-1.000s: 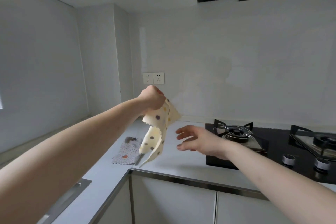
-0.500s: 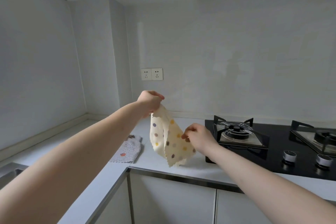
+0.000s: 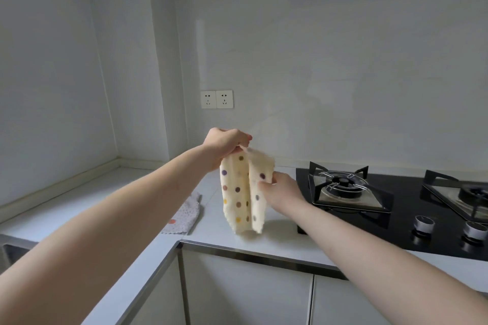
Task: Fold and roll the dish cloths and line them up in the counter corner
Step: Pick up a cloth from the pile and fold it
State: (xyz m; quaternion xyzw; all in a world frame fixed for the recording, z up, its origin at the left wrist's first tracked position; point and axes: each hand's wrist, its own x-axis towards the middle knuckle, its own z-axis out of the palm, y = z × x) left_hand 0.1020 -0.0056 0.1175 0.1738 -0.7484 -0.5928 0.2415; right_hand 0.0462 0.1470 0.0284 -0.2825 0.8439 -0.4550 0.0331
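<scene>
Above the counter [image 3: 277,243] your left hand [image 3: 224,141] still grips the dotted cloth [image 3: 241,192] by its top. Your right hand [image 3: 281,188] has now pinched its right edge, so folding can start.

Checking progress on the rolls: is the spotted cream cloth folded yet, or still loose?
Loose. The spotted cream cloth hangs in drooping folds from the left hand, above the counter; the right hand pinches its edge.

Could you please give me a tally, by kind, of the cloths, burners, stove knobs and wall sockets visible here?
Dish cloths: 2, the cream dotted cloth and the grey patterned cloth
Burners: 2, the near burner and the far burner
Stove knobs: 2, and
Wall sockets: 2, and
Total: 8
</scene>
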